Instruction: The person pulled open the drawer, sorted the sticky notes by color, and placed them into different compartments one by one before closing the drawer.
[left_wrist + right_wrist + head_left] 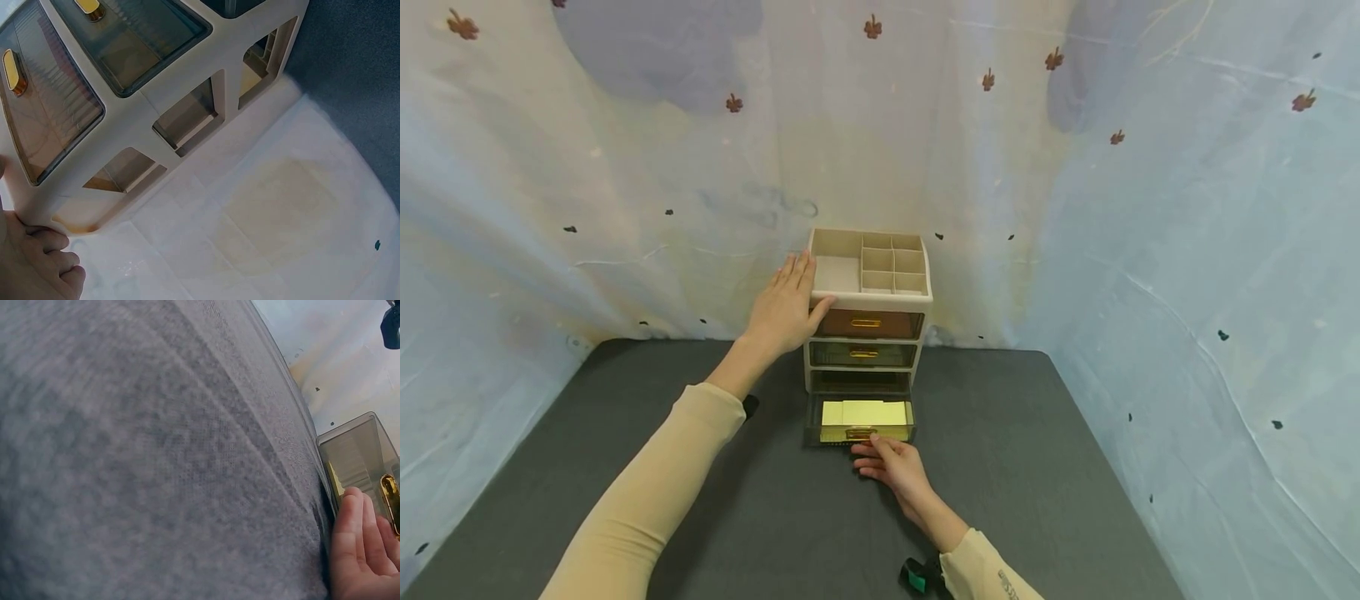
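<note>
A beige desktop drawer organizer (925, 279) stands at the back of the table. Its bottom drawer (814, 421), clear and dark-tinted, is pulled out. Yellow paper pads (872, 412), which look like sticky notes, lie in it. My right hand (901, 475) pinches the gold drawer handle (389, 490) between thumb and index finger, the other fingers extended below. My left hand (782, 312) rests on the organizer's upper left edge, fingers straight along the side and thumb over the front rim. Only part of that hand shows in the left wrist view.
Two upper drawers, one brown (842, 323) and one green (831, 356), are closed. The organizer's top has divided compartments (877, 260). A dark grey cloth (1000, 467) covers the table. Patterned curtains (880, 150) hang behind and beside it.
</note>
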Motion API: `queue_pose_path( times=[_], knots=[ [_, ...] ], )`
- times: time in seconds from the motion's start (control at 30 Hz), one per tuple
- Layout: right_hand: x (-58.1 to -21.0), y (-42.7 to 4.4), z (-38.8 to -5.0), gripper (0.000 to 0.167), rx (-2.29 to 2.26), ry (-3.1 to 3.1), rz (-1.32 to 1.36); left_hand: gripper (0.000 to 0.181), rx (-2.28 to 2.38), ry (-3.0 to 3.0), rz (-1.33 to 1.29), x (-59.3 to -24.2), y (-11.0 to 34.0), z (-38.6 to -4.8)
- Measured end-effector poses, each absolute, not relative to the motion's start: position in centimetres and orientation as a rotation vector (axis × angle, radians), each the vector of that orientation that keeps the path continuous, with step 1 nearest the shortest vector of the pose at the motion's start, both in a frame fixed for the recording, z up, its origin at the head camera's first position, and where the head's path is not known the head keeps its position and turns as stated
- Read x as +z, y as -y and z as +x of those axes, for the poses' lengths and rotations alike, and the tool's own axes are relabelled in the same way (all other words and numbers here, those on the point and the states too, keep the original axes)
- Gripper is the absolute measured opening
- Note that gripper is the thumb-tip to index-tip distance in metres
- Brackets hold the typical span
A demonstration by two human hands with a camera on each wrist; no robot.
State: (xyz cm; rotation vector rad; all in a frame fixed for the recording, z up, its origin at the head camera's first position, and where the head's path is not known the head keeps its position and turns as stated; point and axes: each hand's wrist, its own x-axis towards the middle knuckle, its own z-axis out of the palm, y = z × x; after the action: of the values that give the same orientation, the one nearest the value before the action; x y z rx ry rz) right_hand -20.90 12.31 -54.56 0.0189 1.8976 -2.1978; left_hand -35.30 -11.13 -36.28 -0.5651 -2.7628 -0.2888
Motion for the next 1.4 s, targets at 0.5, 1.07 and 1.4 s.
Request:
queue_pose_path(
  times=[0.5,1.07,1.4],
  knots=[
    [-55.0,-12.2,-21.3,0.044,-2.228,-1.893,0.019,0.084,-0.298,2.756,-0.563,-36.6,11.1,-35.5],
    [-54.1,-12.0,-21.5,0.045,-2.23,-1.902,0.015,0.083,-0.305,2.75,-0.555,-36.6,11.1,-35.4],
    [-54.2,-11.7,-22.1,0.041,-2.232,-1.902,0.019,0.084,-0.304,2.748,-0.56,-36.6,11.1,-35.3]
  ],
)
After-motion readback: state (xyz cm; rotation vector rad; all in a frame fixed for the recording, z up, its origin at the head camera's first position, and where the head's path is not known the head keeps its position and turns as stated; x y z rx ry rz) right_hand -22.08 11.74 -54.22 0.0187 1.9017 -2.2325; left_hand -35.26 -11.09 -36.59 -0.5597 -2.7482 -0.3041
